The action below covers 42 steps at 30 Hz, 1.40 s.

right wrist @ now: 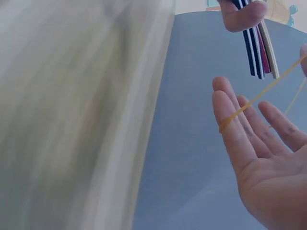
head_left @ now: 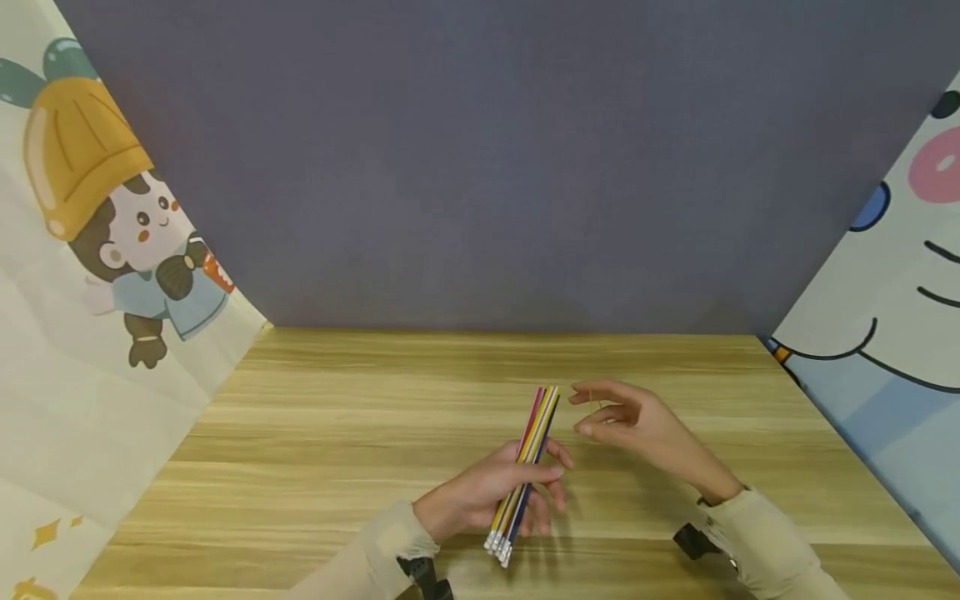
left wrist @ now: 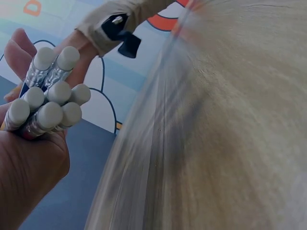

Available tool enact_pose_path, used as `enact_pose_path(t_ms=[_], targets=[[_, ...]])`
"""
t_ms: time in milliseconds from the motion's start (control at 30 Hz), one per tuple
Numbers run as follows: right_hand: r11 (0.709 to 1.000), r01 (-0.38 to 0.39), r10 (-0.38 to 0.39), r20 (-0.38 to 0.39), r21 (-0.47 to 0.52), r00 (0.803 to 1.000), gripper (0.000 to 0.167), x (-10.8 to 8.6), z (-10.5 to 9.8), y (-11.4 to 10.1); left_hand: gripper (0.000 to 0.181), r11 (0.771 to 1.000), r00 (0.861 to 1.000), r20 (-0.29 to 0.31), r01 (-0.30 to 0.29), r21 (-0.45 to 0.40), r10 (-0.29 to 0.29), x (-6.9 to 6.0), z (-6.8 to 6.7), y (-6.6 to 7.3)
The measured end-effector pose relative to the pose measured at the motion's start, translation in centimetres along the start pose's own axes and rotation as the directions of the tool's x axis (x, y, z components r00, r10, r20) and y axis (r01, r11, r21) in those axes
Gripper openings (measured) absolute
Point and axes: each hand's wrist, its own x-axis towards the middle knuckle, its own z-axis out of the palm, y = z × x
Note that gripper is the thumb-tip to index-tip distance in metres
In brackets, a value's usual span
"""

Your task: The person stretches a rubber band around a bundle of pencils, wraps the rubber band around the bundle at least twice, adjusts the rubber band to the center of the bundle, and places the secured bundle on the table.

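Note:
My left hand grips a bundle of several pencils, thumb across them, with the eraser ends toward me. In the left wrist view their white erasers and silver ferrules cluster together. The barrels show yellow, white, pink and dark blue. Just right of the bundle's far end, my right hand is held apart from the pencils. A thin yellow rubber band stretches between its spread, fairly straight fingers and the thumb in the right wrist view; the thumb is mostly cut off there.
Below the hands lies a wood-grain table. A dark grey panel rises along its back edge. Cartoon-printed sheets stand at the left and right. Dark wrist devices sit by both cuffs.

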Motion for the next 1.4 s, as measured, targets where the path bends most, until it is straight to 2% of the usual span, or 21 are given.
enact_pose_path(t_ms=[133, 267, 367, 533, 767, 867, 1000, 1067, 1133, 1233, 1400], targets=[[0.999, -0.032, 0.033, 0.052, -0.010, 0.998, 0.063, 1.2, 0.5, -0.7, 0.020, 1.000, 1.000, -0.013, 0.018, 0.011, -0.018, 0.2, 0.2, -0.2], [0.999, -0.030, 0.033, 0.090, -0.040, 0.995, 0.063, 2.0, 1.0, -1.4, 0.020, 0.998, 0.999, -0.013, 0.047, 0.048, -0.046, 0.3, 0.4, -0.5], [0.999, -0.014, 0.018, 0.137, -0.032, 0.990, 0.058, 2.4, 1.4, -1.7, 0.016, 0.996, 0.997, 0.027, 0.067, 0.063, -0.069, 0.2, 0.5, -0.7], [1.000, 0.020, -0.016, 0.262, -0.013, 0.965, 0.044, 2.9, 2.1, -1.6, 0.016, 0.994, 0.990, 0.109, 0.078, 0.071, -0.086, 0.0, 0.7, -0.4], [0.999, 0.023, -0.015, 0.268, -0.030, 0.963, 0.034, 3.1, 2.4, -1.8, 0.018, 0.991, 0.990, 0.123, 0.060, 0.118, -0.074, -0.2, 0.6, -0.1], [1.000, 0.018, -0.009, 0.326, -0.023, 0.945, 0.032, 3.0, 2.3, -1.5, 0.023, 0.987, 0.985, 0.143, 0.077, 0.140, -0.097, -0.3, 0.6, -0.3], [1.000, 0.009, -0.017, 0.419, 0.020, 0.908, 0.023, 2.7, 1.9, -0.9, 0.027, 0.982, 0.978, 0.165, 0.100, 0.161, -0.126, -0.4, 0.7, -0.2], [0.998, 0.003, -0.028, 0.451, 0.056, 0.892, 0.017, 2.7, 1.7, -0.7, 0.028, 0.980, 0.982, 0.150, 0.085, 0.181, -0.113, -0.5, 0.7, 0.1], [0.997, -0.009, -0.029, 0.461, 0.080, 0.887, 0.013, 2.7, 1.5, -0.7, 0.025, 0.978, 0.988, 0.126, 0.067, 0.199, -0.094, -0.7, 0.5, 0.5], [0.997, -0.018, -0.018, 0.436, 0.077, 0.900, 0.013, 2.7, 1.2, -0.7, 0.020, 0.977, 0.994, 0.084, 0.046, 0.208, -0.065, -0.8, 0.0, 1.3], [0.996, -0.047, 0.022, 0.328, 0.071, 0.944, 0.019, 2.9, 1.1, -1.3, 0.018, 0.975, 0.999, -0.034, 0.000, 0.223, 0.008, -0.8, -0.9, 2.2]])
